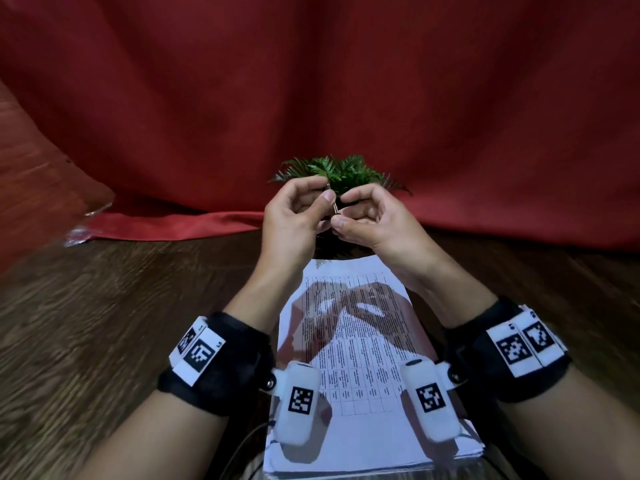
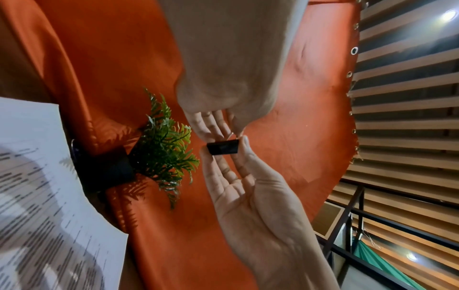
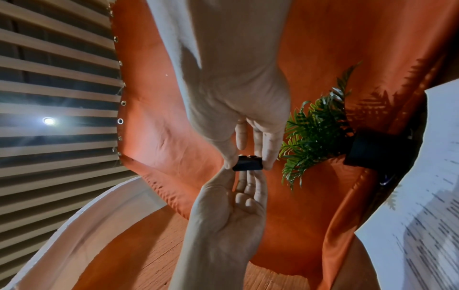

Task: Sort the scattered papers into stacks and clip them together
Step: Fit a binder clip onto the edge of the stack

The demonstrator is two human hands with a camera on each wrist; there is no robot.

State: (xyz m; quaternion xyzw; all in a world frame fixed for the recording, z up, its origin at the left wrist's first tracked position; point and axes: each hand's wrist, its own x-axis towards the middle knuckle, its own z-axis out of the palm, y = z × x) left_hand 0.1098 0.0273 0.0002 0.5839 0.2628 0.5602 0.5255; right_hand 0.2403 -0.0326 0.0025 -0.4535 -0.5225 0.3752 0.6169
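Both hands are raised above a stack of printed papers (image 1: 370, 427) that lies on the wooden table between my forearms. They hold a small black binder clip (image 2: 223, 148) between them. My left hand (image 1: 325, 192) pinches the clip's black body between thumb and forefinger, as the right wrist view shows at the clip (image 3: 248, 165). My right hand (image 1: 341, 211) pinches the clip's wire handles from the other side. In the head view only a metal handle of the clip (image 1: 333, 204) shows between the fingertips. The top sheet carries a printed table, with the hands' shadow across it.
A small green plant (image 1: 339, 171) in a black pot (image 2: 106, 172) stands just beyond the hands. Behind it hangs a red cloth (image 1: 311, 98). A crumpled clear wrapper (image 1: 86, 230) lies at the far left on the wooden table (image 1: 104, 306).
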